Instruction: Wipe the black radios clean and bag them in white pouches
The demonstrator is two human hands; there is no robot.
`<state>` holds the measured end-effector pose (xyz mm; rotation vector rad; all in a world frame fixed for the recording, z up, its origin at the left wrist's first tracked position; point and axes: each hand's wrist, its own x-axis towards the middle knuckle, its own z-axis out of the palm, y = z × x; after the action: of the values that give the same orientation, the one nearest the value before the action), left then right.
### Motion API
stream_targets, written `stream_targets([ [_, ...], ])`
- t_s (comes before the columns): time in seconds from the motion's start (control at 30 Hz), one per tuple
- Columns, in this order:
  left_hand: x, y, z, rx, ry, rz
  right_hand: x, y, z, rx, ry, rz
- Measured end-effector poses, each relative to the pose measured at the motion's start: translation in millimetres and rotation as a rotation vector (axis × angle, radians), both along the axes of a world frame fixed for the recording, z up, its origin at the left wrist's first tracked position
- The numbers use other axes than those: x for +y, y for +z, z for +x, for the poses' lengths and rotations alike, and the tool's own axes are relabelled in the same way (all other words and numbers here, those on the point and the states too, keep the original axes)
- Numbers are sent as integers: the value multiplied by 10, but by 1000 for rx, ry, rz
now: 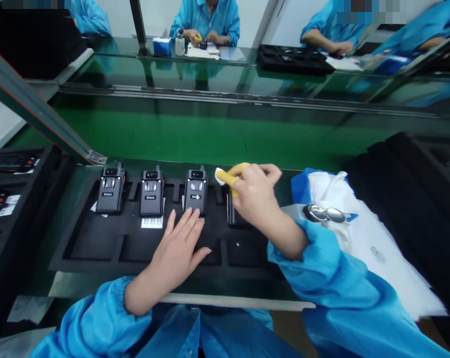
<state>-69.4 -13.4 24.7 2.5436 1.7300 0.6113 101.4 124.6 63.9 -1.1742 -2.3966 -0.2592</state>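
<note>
My left hand (pixel 180 243) lies palm down with its fingers stretched out, the fingertips at the lower end of a black handheld radio (pixel 195 191). Yellow finger cots cover some fingers of my right hand (pixel 253 194), which pinches a small white wipe (pixel 219 176). Below that hand, another black device (pixel 232 211) is mostly hidden. Two more radios, one on the far left (pixel 111 191) and one beside it (pixel 152 194), rest in the black foam tray (pixel 115 248). A white label (pixel 152 222) sticks out under the second radio.
On the right, a blue box (pixel 300 188) holds white tissue (pixel 327 186), with a metal-topped bottle (pixel 320 214) in front. Black foam trays are stacked at left (pixel 42 199) and right (pixel 392 179). Co-workers in blue sit across the green conveyor belt (pixel 210 129).
</note>
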Motion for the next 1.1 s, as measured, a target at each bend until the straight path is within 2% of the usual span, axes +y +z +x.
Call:
stream_targets([
  [0.13, 1, -20, 33, 18, 7, 5, 221, -50, -374, -84, 86, -83],
  [0.33, -16, -38, 35, 51, 13, 2, 302, -99, -546, -177, 192, -127],
  [0.6, -24, -72, 52, 64, 39, -28, 294, -139, -397, -249, 284, 84],
  [0.7, -24, -59, 46, 50, 40, -34, 300, -129, -272, -265, 264, 175],
  [0.8, -22, -48, 44, 36, 29, -50, 310, -121, -196, -246, 175, 304],
  [0.9, -23, -52, 50, 22, 28, -64, 299, -123, -255, -205, 117, 404],
  [1.1, -28, -52, 62, 1, 35, -38, 266, -142, -525, -174, 263, 377],
])
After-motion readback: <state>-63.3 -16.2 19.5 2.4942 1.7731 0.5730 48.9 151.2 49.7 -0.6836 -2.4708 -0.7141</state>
